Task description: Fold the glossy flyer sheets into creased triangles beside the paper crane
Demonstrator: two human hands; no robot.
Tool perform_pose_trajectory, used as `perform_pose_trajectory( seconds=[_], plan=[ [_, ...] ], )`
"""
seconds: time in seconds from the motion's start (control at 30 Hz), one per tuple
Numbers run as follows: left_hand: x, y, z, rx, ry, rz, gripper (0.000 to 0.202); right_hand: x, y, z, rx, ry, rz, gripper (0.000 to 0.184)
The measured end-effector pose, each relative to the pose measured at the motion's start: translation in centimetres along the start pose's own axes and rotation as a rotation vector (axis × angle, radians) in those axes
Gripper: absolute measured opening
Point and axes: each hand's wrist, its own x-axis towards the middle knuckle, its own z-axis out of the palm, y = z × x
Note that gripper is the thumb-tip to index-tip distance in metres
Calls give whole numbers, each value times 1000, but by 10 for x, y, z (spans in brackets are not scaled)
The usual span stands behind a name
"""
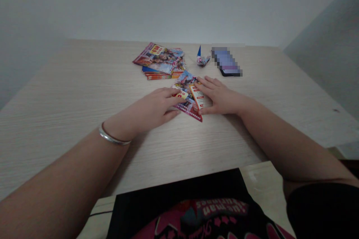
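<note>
A colourful printed paper sheet (188,109), partly folded, lies flat on the pale wooden table (168,149) between my hands. One folded flap (196,96) shows a cream printed side with red labels. My left hand (159,106) rests on the sheet's left part, fingers stretched out. From the other side, my right hand (220,95) lies with spread fingers along the flap and the sheet's right edge. Both hands press the paper without gripping it. Parts of the sheet are hidden under the fingers.
Behind my left hand lies a stack of similar printed leaflets (157,58). A small folded paper figure (202,60) with a blue point stands at the back. To its right is a phone (227,61), its screen blurred. A pale wall (179,7) rises behind the table.
</note>
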Motion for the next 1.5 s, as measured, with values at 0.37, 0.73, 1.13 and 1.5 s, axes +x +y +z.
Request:
perform_pose_trajectory(
  seconds=[0.37,0.73,1.13,1.5],
  plan=[
    [4,14,-14,145,-98,-44,38,12,6,-7,38,323,91,45],
    [6,22,-14,132,-53,48,35,9,-5,-12,156,237,-166,47],
    [1,0,3,99,-48,19,45,6,0,-8,162,290,-164,40],
    [-1,-2,-7,198,35,-80,40,4,-3,-16,194,168,-334,40]
  ],
)
